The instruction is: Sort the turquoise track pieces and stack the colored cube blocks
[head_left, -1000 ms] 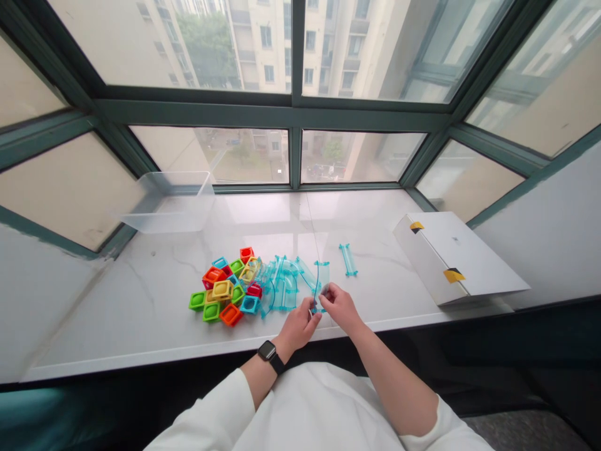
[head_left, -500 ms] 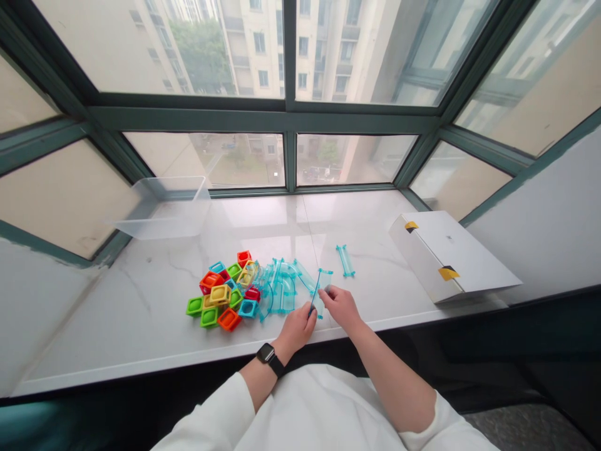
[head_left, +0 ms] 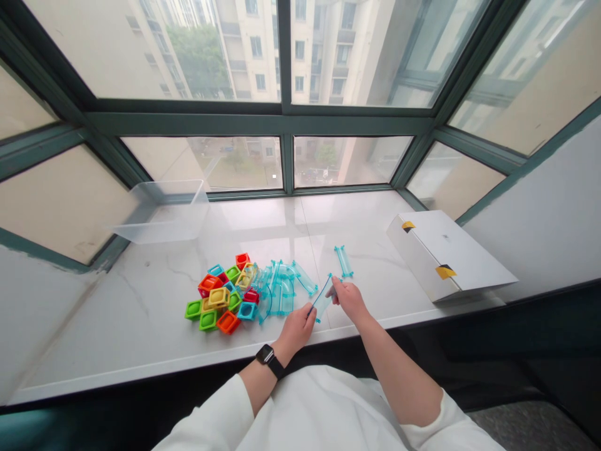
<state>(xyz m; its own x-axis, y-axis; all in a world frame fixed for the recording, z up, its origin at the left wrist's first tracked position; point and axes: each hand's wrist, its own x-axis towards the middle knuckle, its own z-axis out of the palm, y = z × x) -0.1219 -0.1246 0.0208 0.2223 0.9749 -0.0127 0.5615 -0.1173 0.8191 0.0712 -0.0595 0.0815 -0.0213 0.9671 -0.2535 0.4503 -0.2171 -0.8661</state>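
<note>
As left hand [head_left: 297,327] pinches one end | right hand [head_left: 348,299] pinches other | track piece [head_left: 322,295] between

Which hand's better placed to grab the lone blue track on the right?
Probably right: both hands share the held track, but the right hand is nearest the lone track; the left hand is farther.

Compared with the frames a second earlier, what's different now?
Both hands kept hold of the blue track piece. The right hand drew away from the left hand, up and rightward in view, so the piece now slants between them. The coloured blocks, loose track pile, single straight track, clear tub and white box lie as before.
</note>
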